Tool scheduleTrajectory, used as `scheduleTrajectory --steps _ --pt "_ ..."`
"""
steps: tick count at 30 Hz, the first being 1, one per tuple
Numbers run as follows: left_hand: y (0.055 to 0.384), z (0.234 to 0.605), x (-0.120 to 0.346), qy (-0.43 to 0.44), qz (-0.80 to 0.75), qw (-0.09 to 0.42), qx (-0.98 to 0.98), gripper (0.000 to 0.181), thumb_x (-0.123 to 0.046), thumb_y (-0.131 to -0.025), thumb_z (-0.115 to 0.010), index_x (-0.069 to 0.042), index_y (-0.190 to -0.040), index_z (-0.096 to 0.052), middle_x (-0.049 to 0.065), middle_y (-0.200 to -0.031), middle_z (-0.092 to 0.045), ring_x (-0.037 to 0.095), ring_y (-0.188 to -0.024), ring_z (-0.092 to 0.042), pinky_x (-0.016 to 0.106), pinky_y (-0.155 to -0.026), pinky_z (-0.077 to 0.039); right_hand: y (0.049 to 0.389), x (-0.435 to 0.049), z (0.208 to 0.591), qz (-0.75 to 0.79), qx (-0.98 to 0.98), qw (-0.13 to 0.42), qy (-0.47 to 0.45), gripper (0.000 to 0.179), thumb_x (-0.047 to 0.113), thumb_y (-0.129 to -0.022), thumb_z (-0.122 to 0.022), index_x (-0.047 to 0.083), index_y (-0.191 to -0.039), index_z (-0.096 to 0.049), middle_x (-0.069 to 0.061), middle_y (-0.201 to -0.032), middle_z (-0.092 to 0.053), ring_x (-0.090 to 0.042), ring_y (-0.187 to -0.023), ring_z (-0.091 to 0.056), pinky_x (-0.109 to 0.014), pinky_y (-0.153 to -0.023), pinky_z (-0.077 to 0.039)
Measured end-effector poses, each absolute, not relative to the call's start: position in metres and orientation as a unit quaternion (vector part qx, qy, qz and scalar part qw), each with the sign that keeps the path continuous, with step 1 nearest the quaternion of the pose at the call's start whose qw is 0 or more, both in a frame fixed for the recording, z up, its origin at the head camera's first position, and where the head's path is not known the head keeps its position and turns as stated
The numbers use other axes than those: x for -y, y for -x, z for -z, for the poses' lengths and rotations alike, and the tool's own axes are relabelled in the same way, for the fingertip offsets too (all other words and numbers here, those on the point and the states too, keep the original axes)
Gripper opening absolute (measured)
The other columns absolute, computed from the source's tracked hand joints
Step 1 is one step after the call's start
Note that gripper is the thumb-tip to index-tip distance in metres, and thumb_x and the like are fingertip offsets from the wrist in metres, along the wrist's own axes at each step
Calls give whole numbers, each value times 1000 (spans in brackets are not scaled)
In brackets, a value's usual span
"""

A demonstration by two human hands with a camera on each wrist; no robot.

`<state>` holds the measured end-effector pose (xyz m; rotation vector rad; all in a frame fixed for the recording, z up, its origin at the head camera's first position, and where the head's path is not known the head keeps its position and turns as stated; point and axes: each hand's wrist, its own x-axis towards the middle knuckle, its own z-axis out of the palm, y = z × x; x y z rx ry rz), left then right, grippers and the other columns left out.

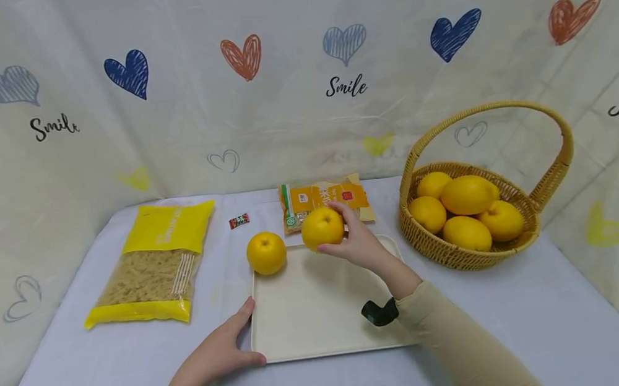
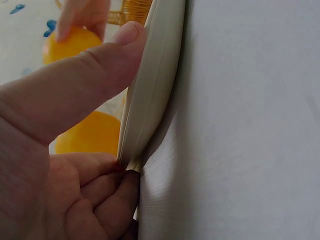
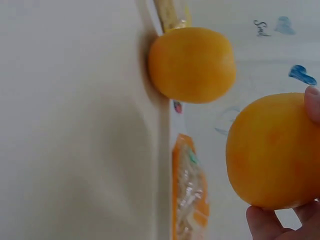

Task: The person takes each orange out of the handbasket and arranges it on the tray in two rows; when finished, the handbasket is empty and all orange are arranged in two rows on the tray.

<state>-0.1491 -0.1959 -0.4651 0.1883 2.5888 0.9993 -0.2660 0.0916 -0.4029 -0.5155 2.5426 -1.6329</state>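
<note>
My right hand (image 1: 356, 241) holds a round orange-yellow fruit (image 1: 322, 228) above the far part of a cream tray (image 1: 311, 323). Thumb and fingers grip its sides, and the right wrist view shows the fruit (image 3: 275, 150) up off the tray. A second fruit of the same kind (image 1: 266, 253) sits at the tray's far left corner. My left hand (image 1: 226, 344) grips the tray's near left corner, the thumb on the front rim and the fingers along the left side. In the left wrist view, the thumb (image 2: 110, 60) presses the tray's outer wall (image 2: 155, 75).
A wicker basket (image 1: 423, 238) with a tall handle, holding several yellow fruits, stands right of the tray. To the left lies a yellow bag of pasta (image 1: 151, 264). Behind the tray are an orange food packet (image 1: 354, 195) and a small red wrapped sweet (image 1: 239, 221).
</note>
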Motion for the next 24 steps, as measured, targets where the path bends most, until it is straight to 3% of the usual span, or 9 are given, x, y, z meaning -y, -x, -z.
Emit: scheduleTrajectory --steps 11,24 --pt "151 464 196 -67 -353 188 -914 110 -46 -58 -81 -14 -145 -22 4 -151 -23 29 -136 -26 51 -109 -24 280 -60 435 467 -868 105 128 87 30 -70 -78 17 -139 -29 -7 -138 -40 -26 -118 -46 -45 -103 -36" --pt "149 463 195 -70 -361 185 -911 111 -46 -58 -81 -13 -145 -21 6 -151 -22 30 -137 -25 51 -109 -23 283 -55 442 452 -876 115 125 86 33 -69 -78 21 -139 -29 -5 -139 -39 -26 -117 -46 -45 -102 -37"
